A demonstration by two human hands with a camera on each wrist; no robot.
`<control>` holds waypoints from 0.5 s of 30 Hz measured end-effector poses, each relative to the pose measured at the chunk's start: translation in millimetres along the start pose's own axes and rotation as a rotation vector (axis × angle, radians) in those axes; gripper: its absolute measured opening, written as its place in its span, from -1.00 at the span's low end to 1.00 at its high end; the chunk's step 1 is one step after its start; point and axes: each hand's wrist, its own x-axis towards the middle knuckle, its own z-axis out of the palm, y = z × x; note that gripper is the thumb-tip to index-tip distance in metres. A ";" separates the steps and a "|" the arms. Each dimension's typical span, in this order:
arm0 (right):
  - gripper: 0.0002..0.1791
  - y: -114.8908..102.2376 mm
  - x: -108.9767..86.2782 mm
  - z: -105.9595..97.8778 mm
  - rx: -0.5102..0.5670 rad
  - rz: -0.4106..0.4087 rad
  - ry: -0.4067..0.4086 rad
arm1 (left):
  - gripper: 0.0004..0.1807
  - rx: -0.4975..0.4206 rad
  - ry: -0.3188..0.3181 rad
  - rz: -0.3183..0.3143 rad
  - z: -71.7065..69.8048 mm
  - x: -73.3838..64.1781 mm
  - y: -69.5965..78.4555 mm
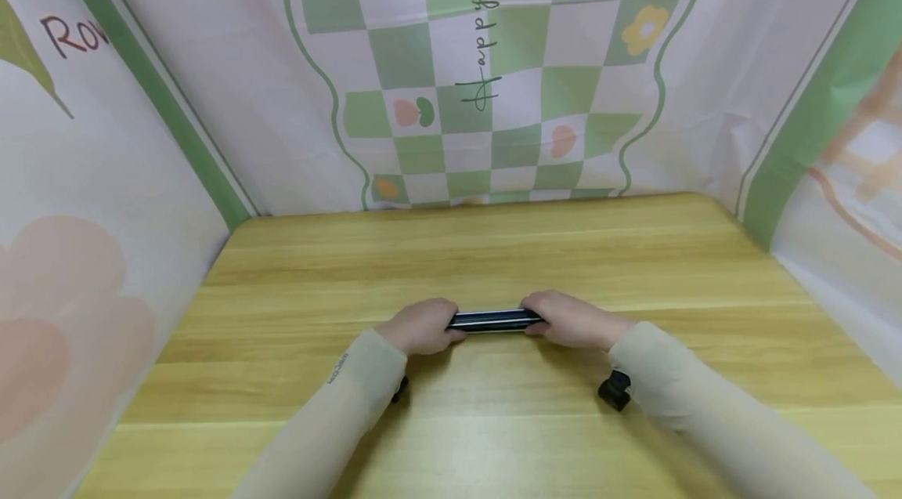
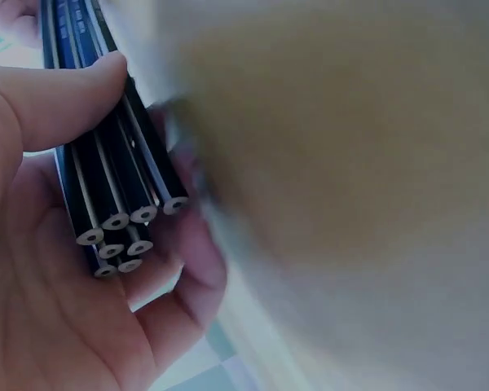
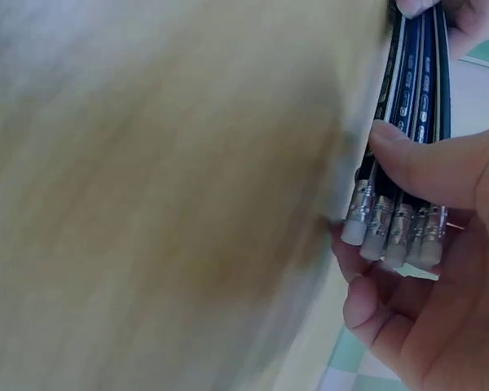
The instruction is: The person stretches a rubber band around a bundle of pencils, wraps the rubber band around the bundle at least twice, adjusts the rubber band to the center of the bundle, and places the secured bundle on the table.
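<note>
A bundle of dark pencils (image 1: 491,320) with light stripes is held level between both hands above the table. At one end my left hand (image 1: 423,325) grips it, thumb across the top and fingers curled underneath. In the left wrist view the flat, unsharpened ends of several pencils (image 2: 106,183) stick out past the thumb in stacked layers. My right hand (image 1: 567,319) grips the other end. White erasers (image 3: 395,247) in silvery metal bands show there, below the right thumb in the right wrist view.
The wood-grain table (image 1: 479,256) stretches out under and around the hands. Behind it hangs a curtain (image 1: 402,56) with green and white checks; printed cloth also hangs at the left and right sides. A black wrist device (image 1: 615,391) sits under the right sleeve.
</note>
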 end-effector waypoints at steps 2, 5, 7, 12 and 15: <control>-0.85 0.3 -2.9 -2.6 0.064 0.010 0.005 | -0.78 -0.059 -0.010 0.003 -3.1 -1.9 0.0; -0.71 0.7 -6.8 -7.2 0.154 0.018 0.018 | -0.83 -0.126 -0.014 0.012 -8.8 -4.8 -1.0; -0.62 1.8 -8.3 -9.7 0.194 0.007 0.031 | -0.83 -0.165 -0.014 0.027 -12.0 -5.9 -2.6; -0.52 8.0 -11.5 -13.5 0.324 0.002 0.094 | -0.74 -0.295 0.032 0.077 -18.2 -7.2 -8.9; -0.48 12.1 -13.8 -14.5 0.478 0.047 0.133 | -0.62 -0.455 0.066 0.062 -20.9 -8.6 -12.4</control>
